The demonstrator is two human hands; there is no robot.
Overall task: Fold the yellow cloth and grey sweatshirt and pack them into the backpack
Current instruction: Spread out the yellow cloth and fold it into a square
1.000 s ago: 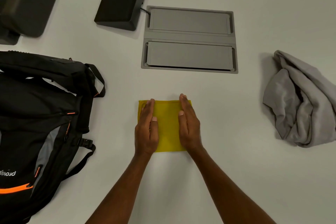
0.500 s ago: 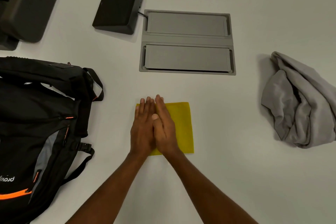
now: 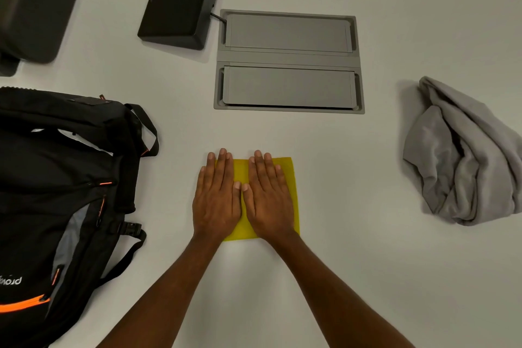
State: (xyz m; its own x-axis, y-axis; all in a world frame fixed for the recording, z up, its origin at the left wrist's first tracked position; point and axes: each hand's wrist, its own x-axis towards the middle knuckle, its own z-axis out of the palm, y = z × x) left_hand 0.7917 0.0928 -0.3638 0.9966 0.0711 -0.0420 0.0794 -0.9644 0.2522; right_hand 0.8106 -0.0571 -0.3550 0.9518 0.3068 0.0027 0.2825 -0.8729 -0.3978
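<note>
The yellow cloth [image 3: 292, 178] lies folded into a small rectangle on the white table [image 3: 339, 263], straight in front of me. My left hand [image 3: 217, 198] and my right hand [image 3: 268, 195] rest flat on it side by side, fingers straight, thumbs almost touching. They cover most of the cloth. The grey sweatshirt [image 3: 463, 155] lies crumpled in a heap at the right. The black backpack [image 3: 56, 192] with orange zips lies on the table at the left.
A grey recessed cable hatch [image 3: 288, 62] with two lids sits beyond the cloth. A black box [image 3: 178, 5] with a cable stands at its upper left. A dark object [image 3: 34, 3] fills the top left corner.
My hands were overlapped on the cloth's left half; now they lie apart, side by side, flat on the cloth. The cloth, sweatshirt and backpack have not moved.
</note>
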